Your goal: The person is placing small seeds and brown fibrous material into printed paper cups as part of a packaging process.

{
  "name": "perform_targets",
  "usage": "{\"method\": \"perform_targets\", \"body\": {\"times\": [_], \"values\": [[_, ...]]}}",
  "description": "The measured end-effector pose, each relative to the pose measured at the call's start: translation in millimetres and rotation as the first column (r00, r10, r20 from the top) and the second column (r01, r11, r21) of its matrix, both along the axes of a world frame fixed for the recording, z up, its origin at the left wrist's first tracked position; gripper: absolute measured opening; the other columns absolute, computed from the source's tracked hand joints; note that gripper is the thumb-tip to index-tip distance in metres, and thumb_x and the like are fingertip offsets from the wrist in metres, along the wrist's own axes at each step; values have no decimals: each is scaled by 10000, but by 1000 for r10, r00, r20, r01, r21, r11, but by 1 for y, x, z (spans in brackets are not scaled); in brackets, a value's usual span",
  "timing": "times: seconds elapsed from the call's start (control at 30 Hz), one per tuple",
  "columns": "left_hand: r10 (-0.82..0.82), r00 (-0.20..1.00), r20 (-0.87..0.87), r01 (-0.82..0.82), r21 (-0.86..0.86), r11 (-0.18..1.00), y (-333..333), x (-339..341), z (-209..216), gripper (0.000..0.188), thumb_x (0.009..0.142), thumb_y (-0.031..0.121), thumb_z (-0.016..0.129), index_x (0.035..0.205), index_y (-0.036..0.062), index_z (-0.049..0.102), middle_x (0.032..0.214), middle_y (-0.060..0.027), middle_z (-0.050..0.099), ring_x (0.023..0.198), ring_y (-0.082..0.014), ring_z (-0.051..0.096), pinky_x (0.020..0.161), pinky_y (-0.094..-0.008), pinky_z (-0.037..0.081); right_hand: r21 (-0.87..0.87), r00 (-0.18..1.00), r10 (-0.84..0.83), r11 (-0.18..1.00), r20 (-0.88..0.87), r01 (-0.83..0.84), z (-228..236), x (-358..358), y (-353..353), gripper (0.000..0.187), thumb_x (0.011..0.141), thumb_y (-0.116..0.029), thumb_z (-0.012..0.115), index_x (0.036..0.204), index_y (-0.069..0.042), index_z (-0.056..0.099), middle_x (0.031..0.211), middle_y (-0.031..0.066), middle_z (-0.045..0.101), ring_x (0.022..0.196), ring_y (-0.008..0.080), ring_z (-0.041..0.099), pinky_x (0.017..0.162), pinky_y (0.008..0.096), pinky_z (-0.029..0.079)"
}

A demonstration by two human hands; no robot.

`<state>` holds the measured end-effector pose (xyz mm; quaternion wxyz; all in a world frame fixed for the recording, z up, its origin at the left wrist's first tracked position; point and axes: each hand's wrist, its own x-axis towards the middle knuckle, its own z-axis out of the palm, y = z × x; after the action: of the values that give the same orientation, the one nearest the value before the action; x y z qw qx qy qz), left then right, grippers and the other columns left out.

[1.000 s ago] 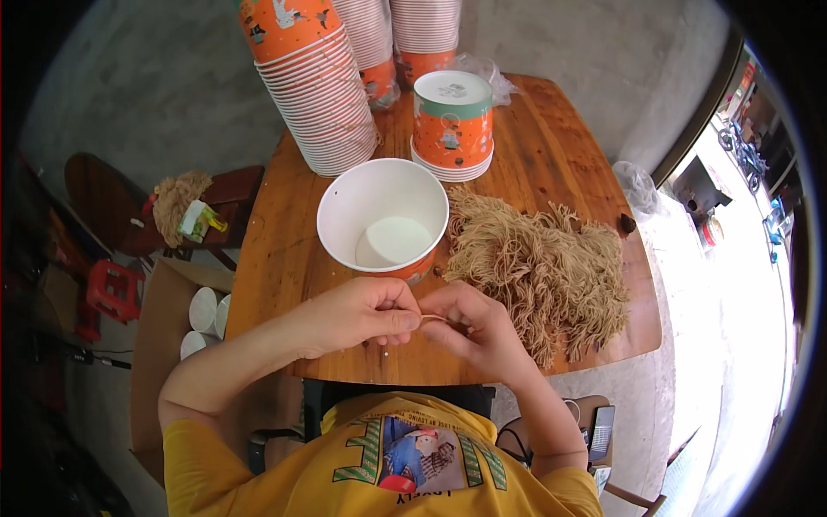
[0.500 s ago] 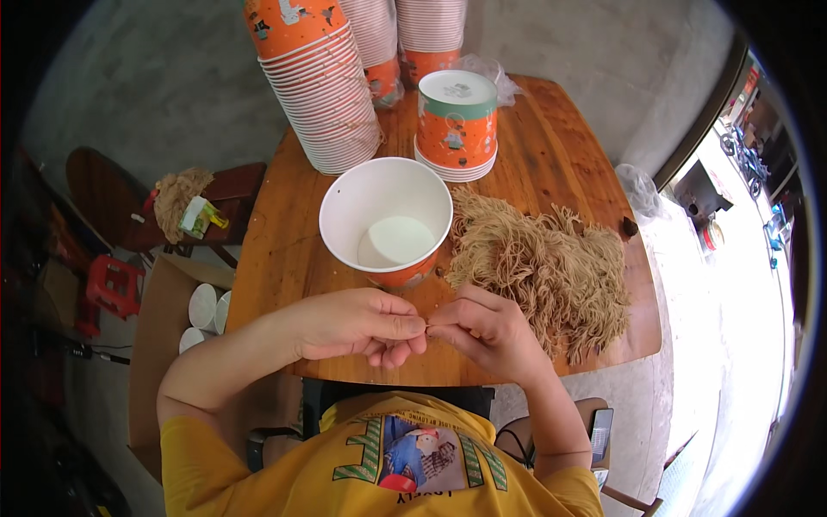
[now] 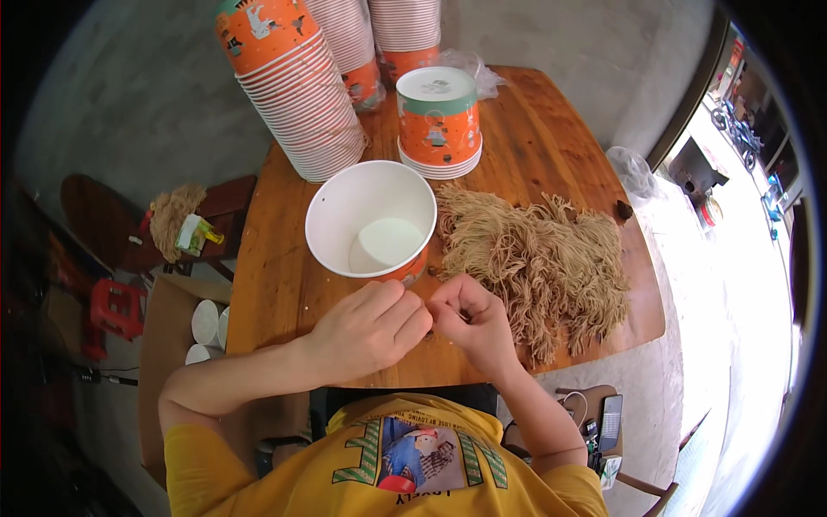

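Note:
My left hand [image 3: 372, 329] is closed, its back turned up, over the front part of the wooden table. Close beside its fingertips, my right hand [image 3: 474, 320] is curled with thumb and forefinger pinched. Whatever lies between the fingers is too small or hidden to make out. Just beyond my left hand stands an open paper bucket [image 3: 345, 207], white inside and orange outside, with a small dark hole near its rim. To the right of the bucket, a heap of tan cords [image 3: 534, 258] spreads over the wood beyond my right hand.
A tall leaning stack of paper buckets [image 3: 301, 103] stands at the back left, with more stacks behind. An upside-down bucket [image 3: 438, 121] sits on the wooden table [image 3: 551, 129]. At the lower left is a cardboard box [image 3: 164, 345] with white tubs; a phone [image 3: 611, 418] lies lower right.
My left hand has turned from palm partly showing to knuckles up, its fingers curling in. My right hand has rolled and stays near it. The whole view has shifted slightly.

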<state>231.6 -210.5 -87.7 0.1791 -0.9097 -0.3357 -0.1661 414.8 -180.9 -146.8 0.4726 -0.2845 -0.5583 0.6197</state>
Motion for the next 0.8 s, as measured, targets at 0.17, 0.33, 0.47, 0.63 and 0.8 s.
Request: {"method": "perform_targets", "body": {"times": [0.17,0.33,0.47,0.63,0.8], "values": [[101,949,297,-82,-76,994,30,0,0,215,822,123,670,877,34,482,807,-83,477,790,-262,503,679,-377,472,-130,974,-213,971,-77,202,-3,-6,10,58,917,-21,592,899,-38,540,746,-65,535,622,-3,437,551,156,350],[561,710,425,61,-831,552,59,-8,-1,312,882,99,621,1176,6,569,799,-83,631,662,-170,609,647,-317,509,35,933,-355,933,-49,357,-17,-24,31,71,912,-39,598,908,-29,528,741,-6,589,683,26,552,588,191,465],[600,666,442,35,-823,567,53,-15,14,334,883,80,603,1207,2,589,784,-40,610,659,-100,569,638,-269,496,239,886,-459,869,65,433,-21,-34,42,158,879,-90,658,937,-36,520,762,76,654,692,121,660,630,277,540],[667,588,458,80,-853,516,45,-31,24,402,881,13,596,1283,21,578,892,40,543,763,-44,476,699,-212,448,510,818,-554,754,156,414,-4,-53,44,201,829,-93,694,917,-63,517,741,91,664,668,213,692,592,313,547],[694,517,502,174,-855,488,41,-32,28,401,883,12,591,1284,21,578,885,46,535,756,-40,470,692,-207,443,673,754,-632,638,180,374,5,-56,44,181,839,-43,690,898,-50,520,723,70,653,607,138,657,555,259,522]]}}
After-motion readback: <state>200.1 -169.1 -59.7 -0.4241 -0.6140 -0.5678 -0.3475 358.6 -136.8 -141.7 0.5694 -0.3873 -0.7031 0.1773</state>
